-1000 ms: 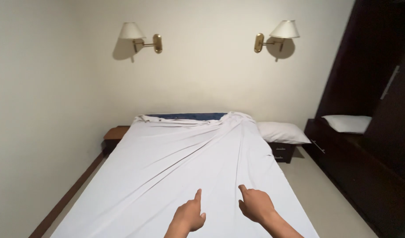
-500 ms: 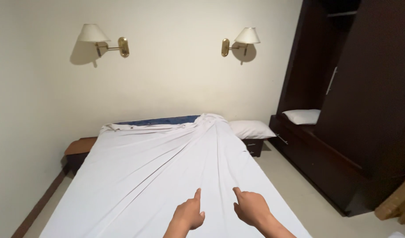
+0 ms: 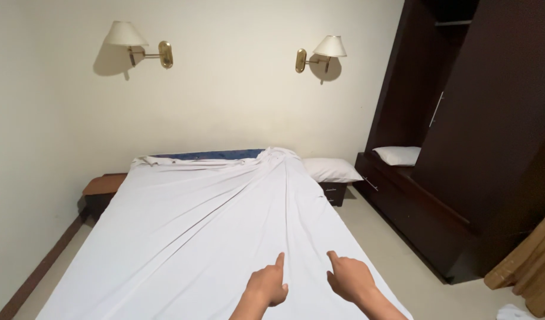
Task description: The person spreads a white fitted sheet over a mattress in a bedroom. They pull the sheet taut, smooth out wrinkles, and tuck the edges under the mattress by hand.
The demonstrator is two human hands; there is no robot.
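White cotton-looking sheet (image 3: 207, 237) covers nearly the whole bed, pulled into long creases that fan out from a bunched point at the head end; only a narrow strip of blue mattress (image 3: 210, 154) shows beyond its top edge, and the bed's near end and lower left corner are cut off by the frame. A bedside table (image 3: 103, 185) on the left shows just its brown top, the rest lost in shadow; a pillow (image 3: 330, 169) lies on something dark just off the bed's right corner, mostly hidden under it; a second pillow (image 3: 398, 155) sits on a low ledge of the dark wardrobe (image 3: 462, 118), whose upper part runs out of view. Two shaded brass wall lamps (image 3: 139, 44) hang above; a tan curtain (image 3: 530, 266) is clipped at the right edge.

The left hand (image 3: 266, 285) rests on the sheet near the foot, fingers curled into a loose fist, thumb pointing up along a crease; it seems to pinch a fold, though the cloth under the fingers cannot be made out. The right hand (image 3: 348, 277) lies just beside it, apart, knuckles up and fingers curled under, thumb pointed forward on the sheet; whether it grips cloth is hidden by the hand itself.
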